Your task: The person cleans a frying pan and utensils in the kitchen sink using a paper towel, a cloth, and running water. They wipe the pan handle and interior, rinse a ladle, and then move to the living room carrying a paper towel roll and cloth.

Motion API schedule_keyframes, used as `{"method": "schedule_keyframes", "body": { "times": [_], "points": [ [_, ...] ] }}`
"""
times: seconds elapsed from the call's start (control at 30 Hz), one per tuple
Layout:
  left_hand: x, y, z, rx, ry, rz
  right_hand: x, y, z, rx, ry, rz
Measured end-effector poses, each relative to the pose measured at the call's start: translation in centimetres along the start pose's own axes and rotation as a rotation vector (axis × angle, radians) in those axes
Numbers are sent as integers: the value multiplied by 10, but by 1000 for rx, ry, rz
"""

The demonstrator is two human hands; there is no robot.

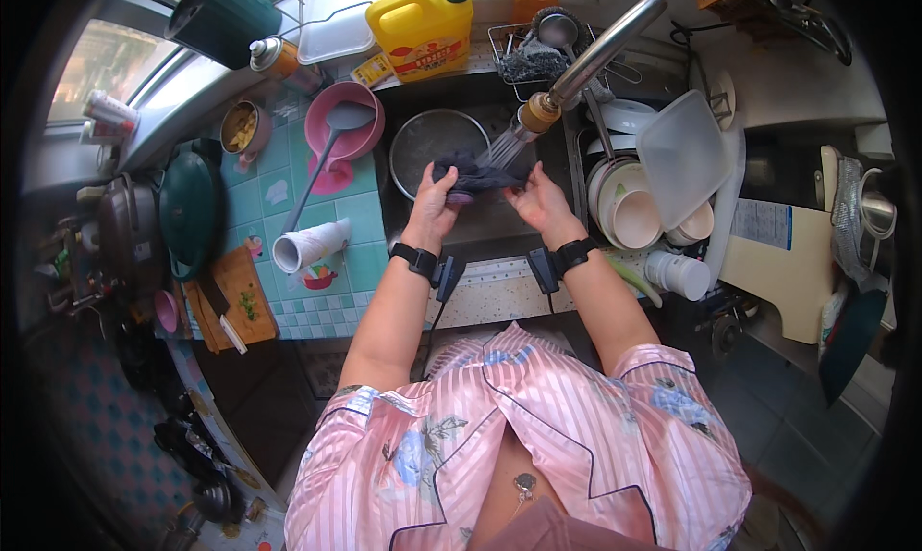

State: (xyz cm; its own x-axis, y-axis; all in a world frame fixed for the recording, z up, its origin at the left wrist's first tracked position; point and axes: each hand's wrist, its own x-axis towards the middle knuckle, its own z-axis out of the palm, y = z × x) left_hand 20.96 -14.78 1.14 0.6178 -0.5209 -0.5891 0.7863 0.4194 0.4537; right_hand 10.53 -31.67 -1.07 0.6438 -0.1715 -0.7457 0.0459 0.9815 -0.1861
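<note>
My left hand (433, 205) grips one end of a dark, wet cloth (479, 175) above the sink (490, 227). My right hand (539, 199) holds the cloth's other end, its fingers partly hidden behind the fabric. Water sprays onto the cloth from the brass-coloured nozzle of a metal faucet (583, 61). A purplish edge or item shows below the cloth near my left hand; I cannot tell what it is. Behind the cloth, a round metal-rimmed pan or basin (425, 144) lies in the sink.
Left of the sink are a pink bowl (317, 119) with a grey ladle (317, 173), a plastic-bag roll (310, 247), and a cutting board (259, 299) with a knife (216, 302). Stacked bowls (637, 219) and a translucent lid (684, 147) stand at the right. A yellow jug (425, 36) stands behind.
</note>
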Motion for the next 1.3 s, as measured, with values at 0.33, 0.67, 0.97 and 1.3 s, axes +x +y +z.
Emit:
{"method": "schedule_keyframes", "body": {
  "times": [0.33, 0.67, 0.97, 1.3],
  "points": [
    [-10, 8, -14, 647, 130, 35, -11, -2, 15, -347, -125, 23],
    [-13, -26, 6, -123, -41, -119, -44, 23, 31, -1009, -429, -131],
    [-26, -26, 19, -338, 12, -39, -48, 17, 30, -613, 20, -13],
    [-20, -19, -4, 373, 115, -26, -6, 35, 21, -250, -4, -341]
  ]
}}
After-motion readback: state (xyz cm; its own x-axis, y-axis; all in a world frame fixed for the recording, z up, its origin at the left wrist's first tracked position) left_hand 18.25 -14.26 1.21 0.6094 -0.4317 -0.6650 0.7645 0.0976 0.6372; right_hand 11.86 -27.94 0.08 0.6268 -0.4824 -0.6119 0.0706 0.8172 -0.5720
